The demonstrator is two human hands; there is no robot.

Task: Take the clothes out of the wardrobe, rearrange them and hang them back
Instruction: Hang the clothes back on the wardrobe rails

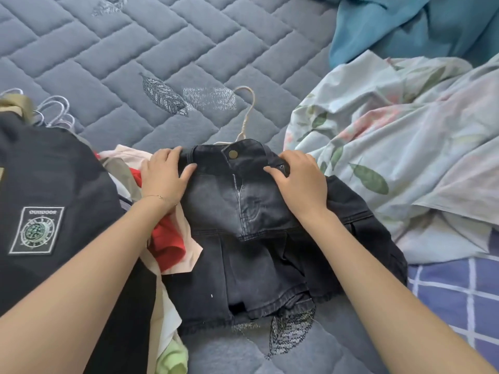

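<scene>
A black denim skirt [256,238] lies flat on the quilted grey-blue mattress [135,63], waistband away from me. A beige hanger [247,114] sticks out from under its waistband, hook pointing away. My left hand [164,176] grips the left end of the waistband, thumb on top. At the right end of the waistband, my right hand [299,182] presses down and holds the cloth. The hanger's shoulders are hidden under the denim.
A pile of clothes sits at the left: a black garment with a badge [48,211], red cloth [167,241], pale pink and green pieces. Several white hanger hooks [54,112] lie behind it. A floral sheet [391,157] and teal fabric [405,31] lie at the right.
</scene>
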